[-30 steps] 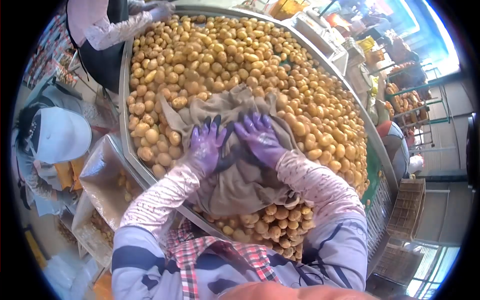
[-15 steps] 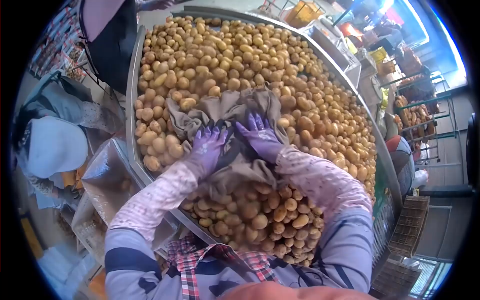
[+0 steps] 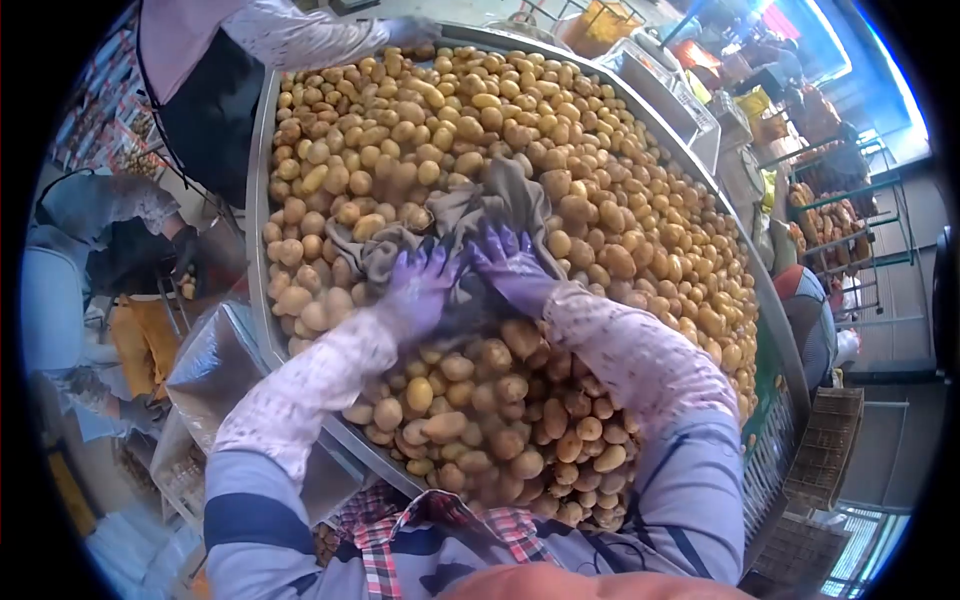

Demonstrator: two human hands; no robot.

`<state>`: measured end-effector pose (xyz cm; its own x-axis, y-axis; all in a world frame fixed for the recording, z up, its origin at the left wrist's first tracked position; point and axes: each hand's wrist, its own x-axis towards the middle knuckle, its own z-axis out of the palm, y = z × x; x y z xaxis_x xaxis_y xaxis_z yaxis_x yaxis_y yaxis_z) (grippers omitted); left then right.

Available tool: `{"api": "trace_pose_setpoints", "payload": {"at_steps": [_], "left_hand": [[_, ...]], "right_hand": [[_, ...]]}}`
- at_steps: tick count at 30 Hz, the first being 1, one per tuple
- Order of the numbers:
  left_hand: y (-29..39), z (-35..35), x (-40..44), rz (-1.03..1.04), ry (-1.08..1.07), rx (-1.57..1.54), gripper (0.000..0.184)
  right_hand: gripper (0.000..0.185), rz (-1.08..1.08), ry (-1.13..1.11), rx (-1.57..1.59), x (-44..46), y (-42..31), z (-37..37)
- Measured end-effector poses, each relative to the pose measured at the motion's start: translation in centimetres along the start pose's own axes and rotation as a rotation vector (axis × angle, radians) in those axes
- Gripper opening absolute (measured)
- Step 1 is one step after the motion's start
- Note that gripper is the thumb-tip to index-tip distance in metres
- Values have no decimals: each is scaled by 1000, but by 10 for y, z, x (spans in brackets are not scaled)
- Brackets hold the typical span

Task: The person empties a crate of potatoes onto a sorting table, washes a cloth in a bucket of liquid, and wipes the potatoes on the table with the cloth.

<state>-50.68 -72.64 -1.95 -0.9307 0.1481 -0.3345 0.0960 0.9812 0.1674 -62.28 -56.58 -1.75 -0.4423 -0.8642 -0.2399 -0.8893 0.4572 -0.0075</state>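
A rumpled grey-brown cloth (image 3: pixel 502 200) lies on a broad heap of potatoes (image 3: pixel 620 215). My left hand (image 3: pixel 424 290), in a purple glove, rests on the cloth's near left part with the fingers stretched and spread. Beside it my right hand (image 3: pixel 515 275), gloved the same way, presses on the cloth's near right part, its fingers also apart. Both palms face down and away from me. Dark material shows between the two hands. Closer to my body, more potatoes (image 3: pixel 480 400) lie uncovered.
A metal-rimmed table (image 3: pixel 258 200) holds the heap. At the far left edge a person's gloved hand (image 3: pixel 412 32) reaches over the potatoes. Another person in a pale cap (image 3: pixel 52 305) bends at the left, near a plastic-lined crate (image 3: pixel 215 350). Brown crates (image 3: pixel 825 445) stand at right.
The cloth has bunched up and shifted away from my body, baring potatoes on the near side. A co-worker's arm has come over the far left edge. The capped person has moved left.
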Motion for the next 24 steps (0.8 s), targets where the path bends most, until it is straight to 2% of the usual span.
{"api": "trace_pose_setpoints", "payload": {"at_steps": [2, 3, 4, 6, 9, 10, 11, 13, 14, 15, 16, 18, 20, 21, 22, 24], "left_hand": [[0, 2, -2, -5, 169, -62, 84], [-11, 6, 15, 80, 419, -99, 85], [-23, 20, 49, -29, 339, 174, 82], [-32, 4, 78, -90, 477, -41, 79], [-32, -15, 85, -236, 183, -110, 74], [-34, -12, 72, -174, 30, -40, 65], [-40, 38, 68, 21, 248, -531, 58], [-20, 55, 33, 110, 289, -488, 47], [1, 18, 5, 1, 91, 36, 43], [-15, 61, 15, 102, 352, 150, 43], [-23, 49, 34, 103, 258, 78, 50], [-25, 14, 59, -50, 2, 19, 66], [-45, 2, 91, -90, 295, -196, 82], [-40, -18, 95, -150, 150, -69, 83], [-49, -2, 106, -116, 232, -181, 83], [-42, 3, 72, -42, 95, 18, 75]], "right_hand": [[52, -24, 65, 34, -5, 3, 9], [50, 4, 148, 47, 14, 12, 16], [55, 50, 123, 116, 36, 32, 18], [62, 135, 208, 114, 61, 49, 9], [68, 217, 222, 71, 77, 45, -2], [59, 293, 106, 132, 71, 35, 3], [55, 201, 101, 57, 55, 29, 18], [52, 76, 51, -36, 29, 20, 27], [52, 42, 0, -48, 13, 6, 4], [51, 15, -53, -57, 1, 0, -5], [55, 61, 58, 8, 8, 6, 11], [59, 18, 241, 37, 42, 34, 23], [64, 36, 273, 137, 65, 54, 4], [65, 76, 254, 87, 79, 56, 2], [65, 113, 240, 89, 80, 49, 1], [64, 192, 185, 99, 62, 27, 12]]}}
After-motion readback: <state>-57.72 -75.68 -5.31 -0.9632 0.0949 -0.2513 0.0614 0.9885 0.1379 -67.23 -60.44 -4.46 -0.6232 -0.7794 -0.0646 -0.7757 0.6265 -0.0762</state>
